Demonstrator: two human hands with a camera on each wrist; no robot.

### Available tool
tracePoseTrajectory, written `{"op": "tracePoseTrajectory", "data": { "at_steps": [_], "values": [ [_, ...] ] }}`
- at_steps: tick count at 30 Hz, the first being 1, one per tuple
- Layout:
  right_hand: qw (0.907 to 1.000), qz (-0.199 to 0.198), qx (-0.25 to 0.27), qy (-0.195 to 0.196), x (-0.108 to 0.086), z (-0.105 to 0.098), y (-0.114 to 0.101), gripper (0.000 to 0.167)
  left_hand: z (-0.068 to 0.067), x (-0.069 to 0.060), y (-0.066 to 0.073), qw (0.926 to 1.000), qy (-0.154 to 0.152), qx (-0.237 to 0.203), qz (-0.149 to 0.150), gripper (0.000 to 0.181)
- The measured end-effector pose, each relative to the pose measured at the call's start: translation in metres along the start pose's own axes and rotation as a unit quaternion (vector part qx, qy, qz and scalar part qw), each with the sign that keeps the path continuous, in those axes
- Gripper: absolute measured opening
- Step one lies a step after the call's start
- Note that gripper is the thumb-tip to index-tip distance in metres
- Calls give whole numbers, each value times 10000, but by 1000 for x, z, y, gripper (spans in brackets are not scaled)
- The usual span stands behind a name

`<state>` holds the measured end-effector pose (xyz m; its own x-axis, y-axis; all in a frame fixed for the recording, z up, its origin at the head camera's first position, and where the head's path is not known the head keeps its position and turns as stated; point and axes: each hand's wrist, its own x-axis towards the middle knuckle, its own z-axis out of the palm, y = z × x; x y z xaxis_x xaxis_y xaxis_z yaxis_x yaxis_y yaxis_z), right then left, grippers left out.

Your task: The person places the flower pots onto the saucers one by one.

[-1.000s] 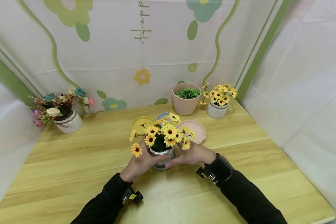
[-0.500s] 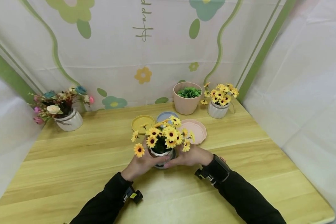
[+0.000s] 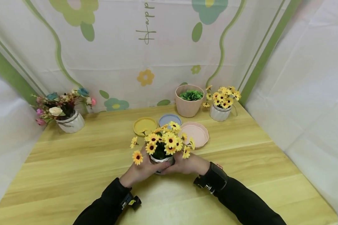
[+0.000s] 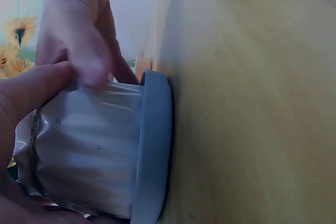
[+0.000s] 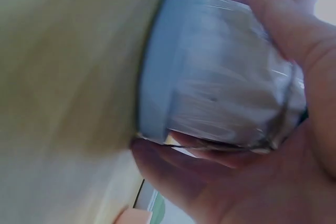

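Note:
A white pot [image 4: 89, 145] of yellow sunflowers [image 3: 170, 139] stands in a grey-blue saucer [image 4: 155, 145] on the wooden table, near its middle. My left hand [image 3: 142, 168] grips the pot from the left, its thumb across the front. From the other side my right hand [image 3: 187, 164] holds the same pot, and the two thumbs meet at the front. In the right wrist view the saucer [image 5: 168, 61] lies flat against the table, with right-hand fingers [image 5: 168, 174] beside its rim and a thin dark string running down from the pot [image 5: 226, 77].
Behind the pot lie a yellow saucer [image 3: 145, 126], a blue saucer [image 3: 170, 119] and a pink saucer [image 3: 195, 134]. Farther back stand a pink pot [image 3: 188, 107] with green leaves and another sunflower pot [image 3: 219, 113]. A white pot [image 3: 72, 122] of mixed flowers is at the back left.
The held pot has shifted slightly towards the front, and both hands have moved with it. The right hand has come a little to the left, its thumb now against the left one.

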<state>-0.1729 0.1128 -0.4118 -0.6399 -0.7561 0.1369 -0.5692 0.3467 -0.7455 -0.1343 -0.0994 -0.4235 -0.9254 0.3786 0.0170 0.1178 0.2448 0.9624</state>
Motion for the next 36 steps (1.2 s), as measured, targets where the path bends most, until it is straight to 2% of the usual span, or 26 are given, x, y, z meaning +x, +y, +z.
{"op": "tracePoseTrajectory", "data": {
  "at_steps": [3, 5, 6, 9, 11, 14, 16, 21, 24, 27, 31, 36],
  "values": [
    [9999, -74, -116, -16, 2, 9, -2, 101, -2, -10, 0, 9981, 19, 100, -616, 108],
    [9999, -98, -120, 35, 5, 14, -3, 100, -5, -14, -2, 9970, 20, 23, -772, 110],
    [9999, -106, -103, 68, 6, 16, -4, 100, -6, -15, -2, 9973, 59, 52, -731, 109],
    [9997, -169, -123, 88, 11, 20, -8, 101, -11, -18, -5, 9998, 67, -96, -175, 90],
    [9993, -281, -242, 48, 15, 23, -11, 101, -16, -22, -7, 9998, 100, -179, 33, 86],
    [9980, -465, -419, -38, 22, 28, -15, 98, -23, -29, -10, 9995, 183, -251, 104, 85],
    [9978, -530, -379, -137, 29, 30, -17, 94, -29, -33, -11, 9994, 271, -171, -152, 86],
    [9977, -494, -330, -324, 47, 40, -22, 86, -44, -42, -15, 9978, 535, 204, -333, 81],
    [9963, -594, -540, -316, 59, 46, -25, 85, -55, -44, -22, 9965, 747, 363, 86, 78],
    [9956, -713, -504, -328, 72, 51, -27, 80, -67, -45, -27, 9929, 1012, 579, 220, 78],
    [9969, -634, -165, -430, 89, 56, -29, 76, -79, -45, -33, 9869, 1380, 821, 147, 72],
    [9985, -371, -42, -392, 110, 63, -35, 90, -96, -44, -38, 9823, 1583, 997, 108, 70]
  ]
}}
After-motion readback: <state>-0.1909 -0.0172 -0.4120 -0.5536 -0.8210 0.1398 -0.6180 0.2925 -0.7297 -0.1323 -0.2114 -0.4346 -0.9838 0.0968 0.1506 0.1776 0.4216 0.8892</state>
